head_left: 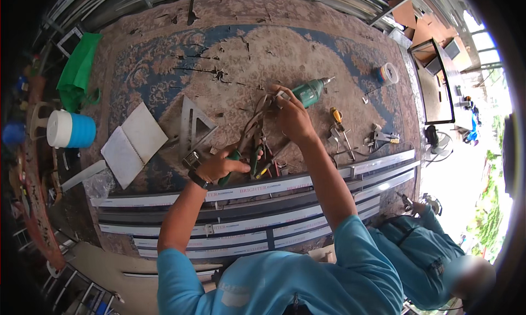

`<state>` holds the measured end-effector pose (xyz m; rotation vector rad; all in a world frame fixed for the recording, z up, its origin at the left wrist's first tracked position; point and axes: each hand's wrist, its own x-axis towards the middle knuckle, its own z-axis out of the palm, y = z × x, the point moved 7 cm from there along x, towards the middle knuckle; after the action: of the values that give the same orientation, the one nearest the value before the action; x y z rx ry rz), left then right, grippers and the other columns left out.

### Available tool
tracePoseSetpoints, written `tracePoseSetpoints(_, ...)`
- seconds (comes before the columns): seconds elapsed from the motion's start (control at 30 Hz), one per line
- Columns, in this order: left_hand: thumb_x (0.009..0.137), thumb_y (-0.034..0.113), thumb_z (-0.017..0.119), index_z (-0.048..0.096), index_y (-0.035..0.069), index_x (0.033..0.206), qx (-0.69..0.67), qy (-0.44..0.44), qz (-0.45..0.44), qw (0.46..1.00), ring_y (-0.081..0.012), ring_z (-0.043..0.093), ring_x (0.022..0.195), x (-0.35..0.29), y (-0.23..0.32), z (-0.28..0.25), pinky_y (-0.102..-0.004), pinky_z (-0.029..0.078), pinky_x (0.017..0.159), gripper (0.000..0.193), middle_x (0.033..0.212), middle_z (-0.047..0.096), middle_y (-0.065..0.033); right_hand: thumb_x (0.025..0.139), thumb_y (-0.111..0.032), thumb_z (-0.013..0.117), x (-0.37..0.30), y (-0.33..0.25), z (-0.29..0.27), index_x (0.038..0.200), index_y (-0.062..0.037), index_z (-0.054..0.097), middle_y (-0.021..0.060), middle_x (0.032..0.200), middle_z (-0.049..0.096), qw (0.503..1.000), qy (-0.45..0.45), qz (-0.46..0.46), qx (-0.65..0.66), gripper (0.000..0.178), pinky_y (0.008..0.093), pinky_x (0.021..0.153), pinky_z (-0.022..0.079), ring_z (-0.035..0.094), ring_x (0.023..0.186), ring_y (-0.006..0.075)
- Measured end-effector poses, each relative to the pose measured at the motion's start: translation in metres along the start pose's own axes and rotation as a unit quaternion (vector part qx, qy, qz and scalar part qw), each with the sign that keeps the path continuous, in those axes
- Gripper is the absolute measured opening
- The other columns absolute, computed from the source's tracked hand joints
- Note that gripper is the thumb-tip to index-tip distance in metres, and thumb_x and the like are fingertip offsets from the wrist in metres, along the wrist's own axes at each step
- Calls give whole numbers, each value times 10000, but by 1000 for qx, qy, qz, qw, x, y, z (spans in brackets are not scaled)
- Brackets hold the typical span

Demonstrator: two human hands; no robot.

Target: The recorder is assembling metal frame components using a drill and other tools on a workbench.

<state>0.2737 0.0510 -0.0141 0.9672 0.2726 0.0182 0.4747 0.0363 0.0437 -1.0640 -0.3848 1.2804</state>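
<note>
Inspecting from my remote station, I found the left hand (219, 167) clenched around a green-handled tool (234, 155), positioned just left of the view's centre. Brown arms (252, 124) extended from beside its handles toward 12 o'clock. The right hand (294, 118), at 1 o'clock, had its fingers curled near the far end of these arms, beside a small pale piece (282, 95); I could not tell whether it gripped that piece. A green power drill (310, 93) lay close beyond that hand, also at 1 o'clock. I recorded a metal set square (188, 130) at 10 o'clock, an open notebook (135, 143) at 9 and a yellow-handled implement (336, 116) at 2, all on a worn patterned carpet (274, 49). Long metal profiles (276, 189) spanned 6 o'clock.
</note>
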Motion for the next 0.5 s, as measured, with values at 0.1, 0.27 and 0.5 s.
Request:
tracePoseSetpoints(0.1,861,-40,630,404,28,1556,1,-3,-9,1000,-200,568,1335,-12,5,16,-382,440,1142,734,1414,608,-103,1097,-227,531,-4,1,4,1228,-63,557,50,1051,648,996,-64,-49,-25,211,301,793,503,608,949,128)
tracePoseSetpoints(0.27,855,-34,643,412,40,1561,21,-4,-29,999,-211,562,1346,-30,9,32,-388,426,1154,746,1428,609,-114,1093,-282,558,-16,-6,-2,1126,-61,552,-11,910,586,974,-35,-119,-191,223,270,680,481,574,802,94)
tracePoseSetpoints(0.5,844,-8,690,480,22,1508,106,41,-68,991,-229,584,1303,-76,3,39,-389,424,1146,697,1369,640,-103,1114,-322,490,4,-21,-66,1052,-59,602,-4,796,582,990,42,-81,-110,293,273,618,467,564,711,91)
